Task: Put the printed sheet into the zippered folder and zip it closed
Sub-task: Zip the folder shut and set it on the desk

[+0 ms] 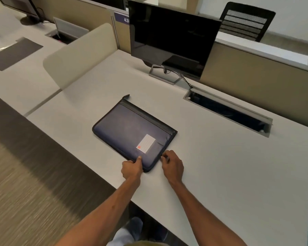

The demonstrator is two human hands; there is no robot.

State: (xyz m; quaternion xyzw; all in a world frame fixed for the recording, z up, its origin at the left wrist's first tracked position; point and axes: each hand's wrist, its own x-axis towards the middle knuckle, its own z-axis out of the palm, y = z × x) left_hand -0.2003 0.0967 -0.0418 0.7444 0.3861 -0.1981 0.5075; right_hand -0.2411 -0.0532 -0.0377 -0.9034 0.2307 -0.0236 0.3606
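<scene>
Folder (132, 132) lay flat on the bench (220, 166) before the monitor (171, 38), left hand (132, 168) pinching its near corner, right hand (172, 166) curled at its edge, grip unclear; tugging unbraced could likely skid it, jamming the zip.

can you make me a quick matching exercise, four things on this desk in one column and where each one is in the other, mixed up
Things:
1. zippered folder
2. monitor
3. left hand
4. right hand

Places or states:
A. at the folder's near right edge, fingers at the zipper line
B. flat on the desk, white label facing up
C. standing at the back of the desk, screen dark
D. gripping the folder's near corner, thumb on top

Pairs: 1-B, 2-C, 3-D, 4-A
</scene>
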